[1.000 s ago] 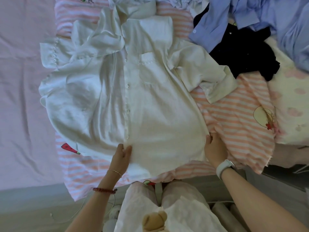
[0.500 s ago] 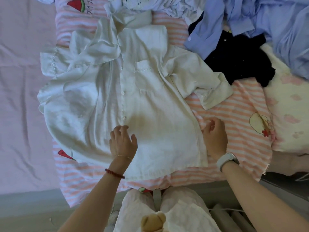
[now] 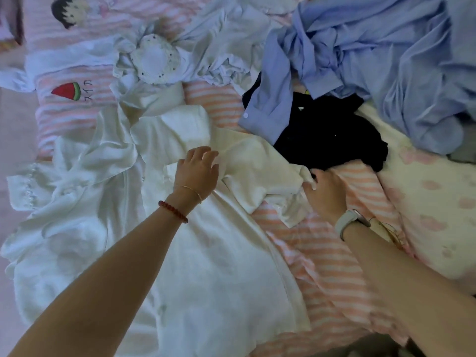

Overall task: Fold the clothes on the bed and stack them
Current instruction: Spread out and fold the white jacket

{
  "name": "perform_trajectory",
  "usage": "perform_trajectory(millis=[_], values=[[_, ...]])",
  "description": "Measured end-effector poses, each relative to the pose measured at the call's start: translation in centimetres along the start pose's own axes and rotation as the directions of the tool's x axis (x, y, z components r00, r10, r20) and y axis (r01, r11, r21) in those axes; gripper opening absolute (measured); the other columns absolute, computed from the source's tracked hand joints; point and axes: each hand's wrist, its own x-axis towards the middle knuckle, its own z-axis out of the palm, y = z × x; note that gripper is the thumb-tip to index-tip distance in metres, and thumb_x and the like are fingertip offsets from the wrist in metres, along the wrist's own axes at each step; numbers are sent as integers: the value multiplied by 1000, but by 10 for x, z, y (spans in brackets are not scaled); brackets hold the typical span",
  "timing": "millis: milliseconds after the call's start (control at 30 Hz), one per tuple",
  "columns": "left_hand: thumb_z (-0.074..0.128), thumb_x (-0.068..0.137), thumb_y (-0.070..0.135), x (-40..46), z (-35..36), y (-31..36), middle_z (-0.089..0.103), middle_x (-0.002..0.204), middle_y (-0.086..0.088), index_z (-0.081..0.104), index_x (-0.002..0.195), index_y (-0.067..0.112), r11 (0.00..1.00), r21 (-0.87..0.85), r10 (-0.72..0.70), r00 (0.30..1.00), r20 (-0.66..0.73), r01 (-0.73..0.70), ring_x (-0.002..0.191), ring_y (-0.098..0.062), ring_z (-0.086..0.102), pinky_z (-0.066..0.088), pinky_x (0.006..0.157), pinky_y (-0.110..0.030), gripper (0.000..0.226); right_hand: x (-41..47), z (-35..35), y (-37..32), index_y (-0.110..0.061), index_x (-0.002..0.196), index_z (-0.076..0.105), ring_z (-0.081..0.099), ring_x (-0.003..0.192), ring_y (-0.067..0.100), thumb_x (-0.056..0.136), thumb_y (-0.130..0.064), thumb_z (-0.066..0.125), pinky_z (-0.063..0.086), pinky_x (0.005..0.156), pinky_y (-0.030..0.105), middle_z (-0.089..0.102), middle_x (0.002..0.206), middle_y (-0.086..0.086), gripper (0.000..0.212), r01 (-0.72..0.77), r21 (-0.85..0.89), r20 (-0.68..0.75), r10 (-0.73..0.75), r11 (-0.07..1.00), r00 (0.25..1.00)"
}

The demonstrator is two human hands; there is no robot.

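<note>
While the white shirt (image 3: pixel 206 253) lies spread out flat on the bed, on a pink striped blanket (image 3: pixel 322 266), two bare arms reach over it. The left hand (image 3: pixel 198 173) rests on the shirt near its chest pocket, with its fingers (image 3: pixel 203 153) straight and a little apart. The right hand (image 3: pixel 325 194) is at the end of the shirt's short sleeve (image 3: pixel 270 176), and its fingers look curled onto the sleeve edge. Just past that hand lies a black garment (image 3: pixel 329 140). Farther back sits a heap of blue shirts (image 3: pixel 373 60) and some crumpled white clothes (image 3: pixel 219 57).
</note>
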Motion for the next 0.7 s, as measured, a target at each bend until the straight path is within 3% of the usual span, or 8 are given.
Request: perform_trajectory(millis=[33,100,200,300,400,533,600,700], values=[[44,95,22,13,0,2,44,140,-6,48,133,14,999,27,35,999,34,-36,130,-26,36,33,101,-42,39,3,-2,5,1,93,59,51,87,35,88,-32,43,35,69,38,54,82,16,37,56,26,-17,-56,998,998],[40,96,27,38,4,6,41,144,-4,42,137,17,994,73,71,986,150,-83,134,-25,32,30,104,-41,42,9,-11,12,1,94,57,49,84,28,94,-16,46,30,70,29,49,83,8,21,78,192,-65,-67,978,996],[29,98,40,66,13,7,13,156,1,21,146,29,988,146,-12,936,353,-43,144,-22,6,11,113,-47,50,24,-39,21,0,100,52,45,74,21,97,-11,42,31,61,28,48,80,7,14,-4,432,-152,77,902,985],[20,97,48,89,15,9,-8,157,7,2,147,38,988,128,-134,897,421,88,143,-22,-14,-4,113,-54,54,53,-67,33,1,102,53,47,80,22,96,-11,45,31,66,25,53,87,7,16,-50,502,-306,231,864,923],[19,95,54,106,12,16,-15,156,8,-6,145,41,981,149,-171,912,372,124,141,-25,-22,-8,110,-58,58,85,-90,50,1,112,54,53,96,32,94,-13,48,31,71,25,60,107,18,23,-122,457,-430,339,881,837],[24,93,57,117,14,35,-14,156,3,-1,147,36,966,221,-183,956,231,131,141,-29,-20,-7,108,-62,63,108,-106,85,-1,116,51,53,102,38,94,-20,49,38,78,36,59,114,22,29,-294,344,-352,413,892,840],[28,93,54,117,19,48,-8,157,-1,6,148,32,972,225,-108,983,148,73,142,-30,-15,-5,109,-62,63,106,-110,100,-1,115,49,54,100,39,93,-21,52,39,77,38,59,111,22,30,-336,298,-331,427,893,841],[26,90,52,108,34,70,14,156,-9,25,146,25,958,243,145,988,57,-154,142,-37,6,6,107,-64,62,101,-111,113,-2,113,47,56,98,37,91,-23,57,40,76,38,59,107,18,33,-362,320,-308,458,875,834]])
